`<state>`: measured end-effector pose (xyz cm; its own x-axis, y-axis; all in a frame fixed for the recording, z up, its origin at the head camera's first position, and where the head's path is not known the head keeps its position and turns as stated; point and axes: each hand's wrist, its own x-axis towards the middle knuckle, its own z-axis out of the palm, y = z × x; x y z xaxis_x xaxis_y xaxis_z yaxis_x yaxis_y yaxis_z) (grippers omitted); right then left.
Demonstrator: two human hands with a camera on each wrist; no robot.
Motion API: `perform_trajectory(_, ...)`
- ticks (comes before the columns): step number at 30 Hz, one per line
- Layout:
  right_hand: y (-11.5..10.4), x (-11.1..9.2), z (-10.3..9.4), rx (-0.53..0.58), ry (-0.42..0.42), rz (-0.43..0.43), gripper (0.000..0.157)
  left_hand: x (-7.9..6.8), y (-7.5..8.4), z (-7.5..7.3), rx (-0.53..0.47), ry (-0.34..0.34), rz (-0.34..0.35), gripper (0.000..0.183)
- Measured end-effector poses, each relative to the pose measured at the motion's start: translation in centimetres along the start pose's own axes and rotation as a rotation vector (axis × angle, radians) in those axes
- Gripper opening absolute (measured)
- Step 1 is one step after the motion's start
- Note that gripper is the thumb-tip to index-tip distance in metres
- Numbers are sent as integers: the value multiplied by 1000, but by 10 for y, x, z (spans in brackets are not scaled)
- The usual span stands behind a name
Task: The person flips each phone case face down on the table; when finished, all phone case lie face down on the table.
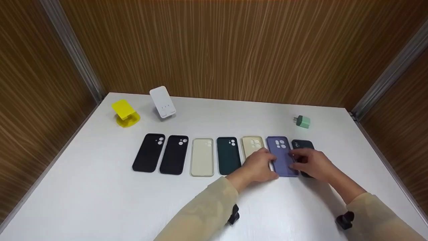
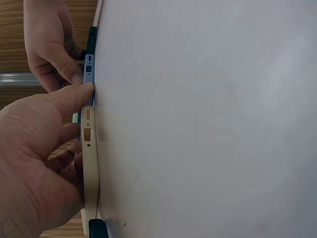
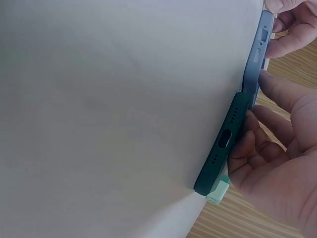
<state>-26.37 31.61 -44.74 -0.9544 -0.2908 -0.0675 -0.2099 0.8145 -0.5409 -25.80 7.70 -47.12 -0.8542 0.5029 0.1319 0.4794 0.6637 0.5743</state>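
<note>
A purple-blue phone case point(image 1: 283, 159) lies on the white table, camera cutouts at the far end. My left hand point(image 1: 258, 164) touches its left side, thumb at the near left corner, and passes over the cream phone case point(image 1: 250, 144) beside it. At the right edge of the purple-blue case, my right hand point(image 1: 314, 164) has thumb and forefinger in contact, its other fingers curled above a dark green phone case point(image 1: 302, 144). In the right wrist view this dark green case point(image 3: 220, 146) stands near the curled fingers, its port side showing.
Leftward along the row lie a dark green case point(image 1: 228, 155), a pale cream case point(image 1: 202, 157) and two black cases point(image 1: 174, 155). Behind them stand a yellow stand point(image 1: 125, 112) and a white stand point(image 1: 163, 102). A green charger plug point(image 1: 303, 121) sits back right.
</note>
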Motion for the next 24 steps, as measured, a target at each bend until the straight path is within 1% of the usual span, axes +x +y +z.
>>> perform_trajectory(8, -1, 0, -2, -28, -13, -8, 46, 1, 0, 0, 6, 3, 10, 52)
perform_trajectory(15, -5, 0, 0, -41, -17, -15, 49, 1, -2, 1, 15, 0, 8, 51)
perform_trajectory(24, -11, -6, 1, -69, 52, -41, 46, 1, -3, 0, 14, 13, 30, 48)
